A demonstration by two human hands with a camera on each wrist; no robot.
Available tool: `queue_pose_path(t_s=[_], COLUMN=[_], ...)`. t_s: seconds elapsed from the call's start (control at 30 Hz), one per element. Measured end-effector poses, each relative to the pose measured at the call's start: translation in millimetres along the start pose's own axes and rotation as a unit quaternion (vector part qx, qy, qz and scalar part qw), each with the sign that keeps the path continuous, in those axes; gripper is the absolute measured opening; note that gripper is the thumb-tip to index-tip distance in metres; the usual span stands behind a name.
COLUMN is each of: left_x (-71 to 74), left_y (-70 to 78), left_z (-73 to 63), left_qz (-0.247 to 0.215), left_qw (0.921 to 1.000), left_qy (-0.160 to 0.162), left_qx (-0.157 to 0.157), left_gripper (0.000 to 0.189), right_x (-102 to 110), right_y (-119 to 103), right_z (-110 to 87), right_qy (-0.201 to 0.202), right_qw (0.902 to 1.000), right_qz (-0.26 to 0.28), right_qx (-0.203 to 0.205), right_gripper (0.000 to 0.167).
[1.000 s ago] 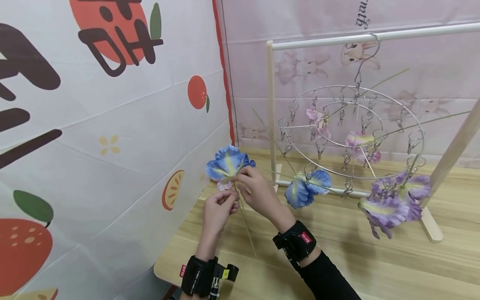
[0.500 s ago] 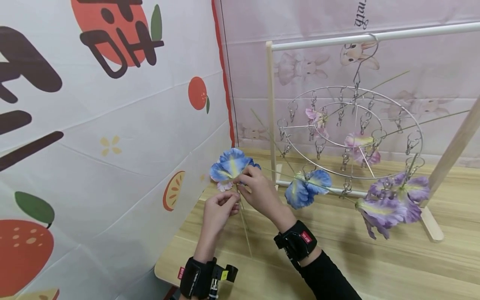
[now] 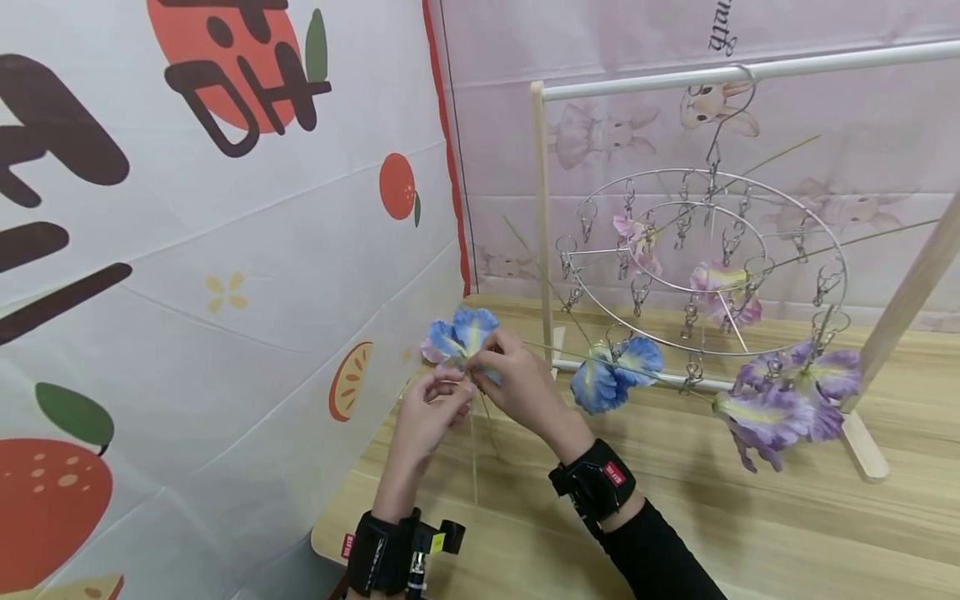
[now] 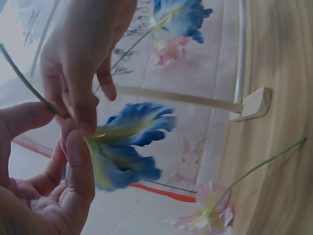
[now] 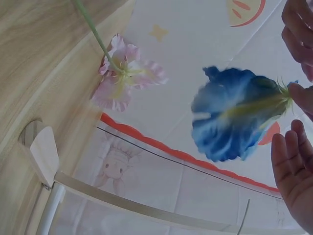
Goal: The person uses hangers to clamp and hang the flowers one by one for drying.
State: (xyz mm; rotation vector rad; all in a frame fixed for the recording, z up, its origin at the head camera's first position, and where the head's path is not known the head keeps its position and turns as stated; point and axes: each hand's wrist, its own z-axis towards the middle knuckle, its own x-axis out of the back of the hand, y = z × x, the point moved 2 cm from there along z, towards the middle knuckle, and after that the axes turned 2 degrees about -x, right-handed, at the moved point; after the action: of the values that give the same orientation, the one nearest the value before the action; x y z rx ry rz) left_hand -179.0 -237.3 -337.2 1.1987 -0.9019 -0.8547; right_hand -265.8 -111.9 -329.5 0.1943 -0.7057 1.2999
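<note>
Both hands hold an artificial blue iris (image 3: 463, 327) over the table's left part. My left hand (image 3: 431, 408) pinches its thin green stem (image 4: 27, 85) just below the bloom. Thumb and fingers of my right hand (image 3: 517, 375) pinch the base of the bloom, close to the left fingertips. In the left wrist view the blue petals (image 4: 132, 164) spread away from the fingers. A pink artificial flower (image 5: 122, 78) lies on the table behind the blue one, mostly hidden in the head view.
A round wire clip hanger (image 3: 843, 258) hangs from a rack with a white rail (image 3: 645, 85). Clipped on it are a blue flower (image 3: 600, 385), a purple flower (image 3: 772, 417) and pink flowers (image 3: 723, 279), with stems sticking outward. A printed cloth wall (image 3: 285, 233) borders the table's left side.
The blue iris has sunk slightly and turned, its stem swinging from the lower right to nearly straight down. My left hand has shifted and its fingers have spread a little; the right barely moved.
</note>
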Motion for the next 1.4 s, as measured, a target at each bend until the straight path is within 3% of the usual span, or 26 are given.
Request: queue_pose_path(t_s=[0.17,0.3,0.47,0.57,0.67,0.87,1.03,1.2,1.4], left_x=[10.0,15.1,15.3,12.8,9.8,4.7,1.1,-1.0,-2.0], left_y=[9.1,18.4,25.8,27.9,28.5,22.9,15.2,8.4,0.4], left_z=[-0.4,-0.8,-0.8,-1.7,-3.8,-4.3,-2.3,-0.1,0.7], left_qz=[0.025,0.011,-0.046,-0.105,-0.151,-0.17,-0.176,-0.171,-0.123], left_qw=[0.999,0.9979,0.9933,0.9823,0.967,0.9449,0.9431,0.9482,0.9577], left_qy=[-0.011,-0.008,0.045,0.082,0.096,0.101,0.109,0.125,0.158], left_qx=[-0.034,-0.063,-0.096,-0.132,-0.182,-0.26,-0.26,-0.237,-0.207], left_gripper=[0.023,0.022,0.018,0.013,0.012,0.028,0.033,0.04,0.049], right_x=[2,4,7,8,9,13,15,15,11], right_y=[-4,-9,-15,-18,-20,-23,-23,-21,-19], right_z=[0.3,1.7,3.9,4.8,5.2,4.9,3.7,2.8,1.4], right_qy=[-0.004,-0.008,-0.015,-0.015,-0.012,-0.005,-0.012,-0.018,-0.039], right_qw=[0.9998,0.999,0.9966,0.9959,0.996,0.9933,0.9931,0.9944,0.9933], right_qz=[0.003,0.023,0.062,0.071,0.072,0.112,0.117,0.103,0.108], right_qx=[0.021,0.037,0.053,0.054,0.051,0.029,-0.002,-0.016,-0.015], right_gripper=[0.006,0.004,0.006,0.007,0.006,0.003,0.007,0.008,0.007])
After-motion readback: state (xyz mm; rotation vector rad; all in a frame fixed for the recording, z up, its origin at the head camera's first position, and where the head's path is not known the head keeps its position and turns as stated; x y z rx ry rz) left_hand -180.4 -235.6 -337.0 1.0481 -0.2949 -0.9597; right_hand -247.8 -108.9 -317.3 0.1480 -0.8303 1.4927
